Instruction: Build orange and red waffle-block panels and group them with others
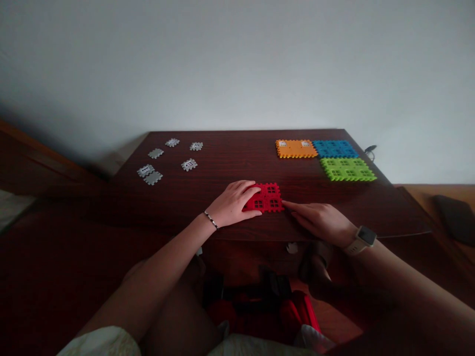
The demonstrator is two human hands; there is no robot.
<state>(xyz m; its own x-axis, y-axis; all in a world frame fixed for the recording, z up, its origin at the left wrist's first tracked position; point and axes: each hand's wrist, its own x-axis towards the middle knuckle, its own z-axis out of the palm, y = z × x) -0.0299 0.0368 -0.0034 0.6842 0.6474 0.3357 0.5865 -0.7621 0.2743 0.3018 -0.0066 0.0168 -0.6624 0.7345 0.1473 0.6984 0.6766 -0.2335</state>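
Furthest left, six small gray tiles (156, 153) lie scattered across the dark wooden counter (226, 160), each with notched edges and small openings; two at the lower left touch each other. Moving right, the person's left hand (232, 203), with a thin bracelet (211, 219) at the wrist, comes in from the near edge and sits over the left end of a red tile (269, 198). Its fingers (248, 188) curl over the tile's far side while the thumb runs along its near side, so the hand appears closed on the tile. The red tile lies flat on the counter between both hands, near the front edge. It looks like light, stiff plastic, unlikely to bend and easy to lift, and its notched rim and square openings seem the best places to take hold. Further right, the right hand (322, 223), wearing a pale watch (365, 237), reaches in with its fingers (297, 208) extended and loosely together, their tips at the tile's right edge, not clenched. Beyond it, toward the far right corner, an orange tile (296, 148) and a blue tile (335, 148) sit edge to edge, with a green tile (348, 169) just below the blue one. A dark cable (371, 150) trails past the counter's far corner.
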